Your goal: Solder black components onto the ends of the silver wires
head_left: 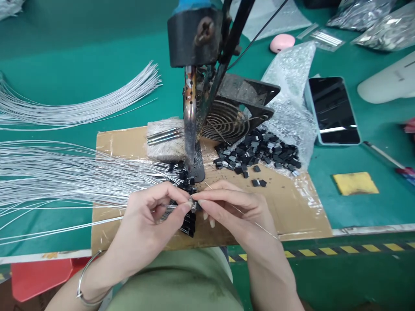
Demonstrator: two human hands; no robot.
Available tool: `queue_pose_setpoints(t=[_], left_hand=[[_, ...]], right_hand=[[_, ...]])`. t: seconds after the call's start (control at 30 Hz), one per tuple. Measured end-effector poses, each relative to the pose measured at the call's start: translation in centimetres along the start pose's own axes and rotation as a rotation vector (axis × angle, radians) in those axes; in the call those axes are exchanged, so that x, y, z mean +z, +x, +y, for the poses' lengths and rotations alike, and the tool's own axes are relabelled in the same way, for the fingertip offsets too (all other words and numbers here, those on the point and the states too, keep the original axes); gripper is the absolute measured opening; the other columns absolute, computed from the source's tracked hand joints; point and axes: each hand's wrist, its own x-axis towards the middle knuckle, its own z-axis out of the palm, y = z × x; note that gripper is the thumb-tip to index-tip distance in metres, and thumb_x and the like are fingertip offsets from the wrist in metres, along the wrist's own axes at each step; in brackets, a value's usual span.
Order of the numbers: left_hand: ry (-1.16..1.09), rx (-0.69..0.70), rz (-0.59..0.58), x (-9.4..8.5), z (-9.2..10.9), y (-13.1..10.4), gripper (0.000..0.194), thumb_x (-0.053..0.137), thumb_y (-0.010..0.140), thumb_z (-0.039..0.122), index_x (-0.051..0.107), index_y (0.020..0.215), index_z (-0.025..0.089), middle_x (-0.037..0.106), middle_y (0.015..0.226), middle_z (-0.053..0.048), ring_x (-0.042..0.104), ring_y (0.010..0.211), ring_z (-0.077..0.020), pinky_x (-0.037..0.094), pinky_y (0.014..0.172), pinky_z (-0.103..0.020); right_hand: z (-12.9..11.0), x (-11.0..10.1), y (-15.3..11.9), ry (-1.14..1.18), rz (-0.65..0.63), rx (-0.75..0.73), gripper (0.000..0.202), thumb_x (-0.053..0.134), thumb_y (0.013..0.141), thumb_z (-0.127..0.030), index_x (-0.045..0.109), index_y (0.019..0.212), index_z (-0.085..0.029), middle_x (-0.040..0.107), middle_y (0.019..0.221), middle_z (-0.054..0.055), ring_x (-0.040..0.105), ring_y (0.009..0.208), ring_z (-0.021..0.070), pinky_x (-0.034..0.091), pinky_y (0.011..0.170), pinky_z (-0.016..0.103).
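My left hand pinches something small between thumb and index finger; a thin wire seems to run to it from the left. Facing it, my right hand is closed at the fingertips on a small black connector, and a thin metal tool lies across its palm. The fingertips of both hands meet above the cardboard. Behind and below them lie black connectors on the ends of white wires. A hot-air nozzle points down just beyond my fingers.
A small fan stands behind the nozzle. Loose black connectors are heaped beside bubble wrap. A phone, yellow sponge and pen lie at right. Another wire bundle is at back left.
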Motion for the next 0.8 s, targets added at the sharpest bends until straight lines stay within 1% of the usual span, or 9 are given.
queue_pose_setpoints(t=[0.2, 0.4, 0.6, 0.67, 0.73, 0.8], left_hand=[[0.013, -0.011, -0.007, 0.0, 0.1, 0.1, 0.014, 0.07, 0.097, 0.024, 0.075, 0.084, 0.02, 0.078, 0.088, -0.005, 0.068, 0.081, -0.0158, 0.044, 0.061, -0.023], [0.026, -0.017, -0.011, -0.1, 0.1, 0.1, 0.015, 0.07, 0.097, 0.025, 0.075, 0.083, 0.02, 0.08, 0.093, -0.006, 0.068, 0.08, -0.0152, 0.043, 0.061, -0.023], [0.019, -0.025, -0.028, 0.0, 0.2, 0.4, 0.016, 0.07, 0.097, 0.024, 0.073, 0.083, 0.019, 0.076, 0.083, -0.004, 0.069, 0.081, -0.0158, 0.045, 0.062, -0.023], [0.004, -0.014, -0.02, 0.1, 0.3, 0.5, 0.015, 0.07, 0.096, 0.023, 0.073, 0.082, 0.019, 0.077, 0.086, -0.004, 0.069, 0.08, -0.0155, 0.047, 0.063, -0.023], [-0.005, -0.006, 0.008, 0.2, 0.5, 0.7, 0.014, 0.071, 0.096, 0.022, 0.072, 0.082, 0.018, 0.08, 0.091, -0.005, 0.068, 0.078, -0.0145, 0.047, 0.063, -0.023], [0.007, 0.003, 0.041, 0.3, 0.6, 0.8, 0.014, 0.071, 0.095, 0.02, 0.072, 0.081, 0.018, 0.08, 0.094, -0.006, 0.067, 0.075, -0.0135, 0.047, 0.062, -0.023]], right_hand=[[-0.1, -0.1, 0.2, -0.028, -0.021, 0.017, 0.019, 0.079, 0.093, -0.023, 0.088, 0.099, -0.039, 0.073, 0.089, 0.001, 0.059, 0.064, 0.0062, 0.047, 0.056, 0.017], [0.1, -0.3, 0.2, -0.012, -0.035, 0.026, 0.019, 0.08, 0.093, -0.024, 0.088, 0.099, -0.04, 0.072, 0.09, 0.001, 0.059, 0.065, 0.0066, 0.047, 0.056, 0.018], [0.1, -0.3, 0.2, -0.045, -0.03, -0.003, 0.017, 0.08, 0.093, -0.024, 0.088, 0.098, -0.037, 0.074, 0.09, 0.001, 0.059, 0.065, 0.0083, 0.047, 0.055, 0.02], [0.1, -0.1, 0.1, -0.104, 0.006, -0.042, 0.017, 0.073, 0.099, -0.028, 0.087, 0.103, -0.035, 0.073, 0.091, 0.001, 0.06, 0.066, 0.0094, 0.049, 0.057, 0.022], [0.2, 0.1, -0.3, -0.198, 0.077, -0.104, 0.027, 0.058, 0.108, -0.033, 0.084, 0.116, -0.033, 0.07, 0.093, 0.002, 0.06, 0.069, 0.0103, 0.052, 0.062, 0.024], [0.4, 0.4, -0.8, -0.273, 0.165, -0.152, 0.038, 0.044, 0.113, -0.035, 0.077, 0.132, -0.033, 0.064, 0.092, 0.001, 0.057, 0.068, 0.0108, 0.051, 0.063, 0.026]])
